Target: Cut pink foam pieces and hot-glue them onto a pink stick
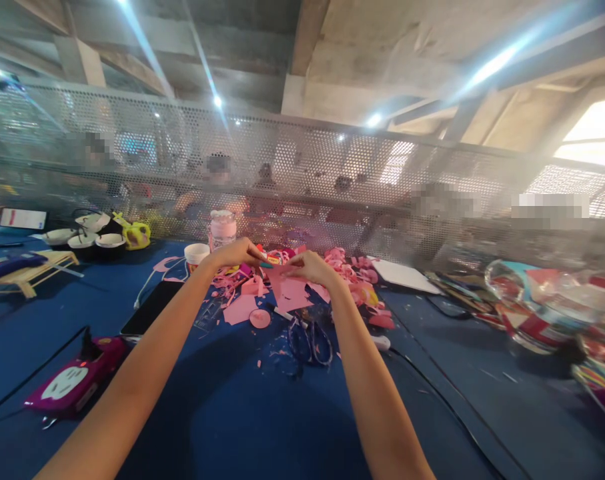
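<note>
Both arms reach forward over a blue table. My left hand (241, 252) is closed in a pinch at the upper left edge of a piece of pink paper (288, 293). A small teal spot shows at its fingertips; I cannot make out what it is. My right hand (311, 267) pinches the same paper near its upper right edge. Loose pink paper scraps (239, 310) and a pink paper disc (260, 319) lie around the paper. Just below it, dark-handled scissors (309, 343) lie on the table, handles toward me.
A paper cup (197, 255) and a pink-lidded bottle (223, 230) stand behind my left wrist. To the left lie a dark phone (155, 310) and a purple power bank (77, 380). Clear plastic containers (547, 313) stand at right. A perforated metal screen (302, 180) closes off the back.
</note>
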A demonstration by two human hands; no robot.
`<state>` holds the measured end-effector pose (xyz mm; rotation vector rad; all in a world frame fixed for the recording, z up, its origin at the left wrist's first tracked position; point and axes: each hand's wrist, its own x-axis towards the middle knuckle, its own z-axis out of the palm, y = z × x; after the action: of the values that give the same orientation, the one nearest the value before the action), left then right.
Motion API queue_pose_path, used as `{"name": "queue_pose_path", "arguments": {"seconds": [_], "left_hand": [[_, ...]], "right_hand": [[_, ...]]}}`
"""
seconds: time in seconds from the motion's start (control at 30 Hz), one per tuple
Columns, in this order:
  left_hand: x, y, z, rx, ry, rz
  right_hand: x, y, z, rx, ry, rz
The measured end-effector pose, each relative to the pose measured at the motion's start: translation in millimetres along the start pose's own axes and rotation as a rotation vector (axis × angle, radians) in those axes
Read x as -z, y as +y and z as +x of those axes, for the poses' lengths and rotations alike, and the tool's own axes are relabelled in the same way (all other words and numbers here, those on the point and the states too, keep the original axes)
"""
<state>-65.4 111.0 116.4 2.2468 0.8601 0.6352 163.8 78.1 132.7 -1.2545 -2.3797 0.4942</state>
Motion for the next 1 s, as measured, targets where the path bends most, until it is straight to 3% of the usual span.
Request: {"name": "queue_pose_path", "arguments": {"seconds": [0.47, 1.0], "left_hand": [[-7.2, 6, 4, -0.036, 0.004, 0.030], [-17.0, 12, 7, 0.008, 0.272, 0.040]], "right_hand": [[0, 4, -1, -0.011, -0.047, 0.041], [5, -10, -7, -0.057, -0.110, -0.046]]}}
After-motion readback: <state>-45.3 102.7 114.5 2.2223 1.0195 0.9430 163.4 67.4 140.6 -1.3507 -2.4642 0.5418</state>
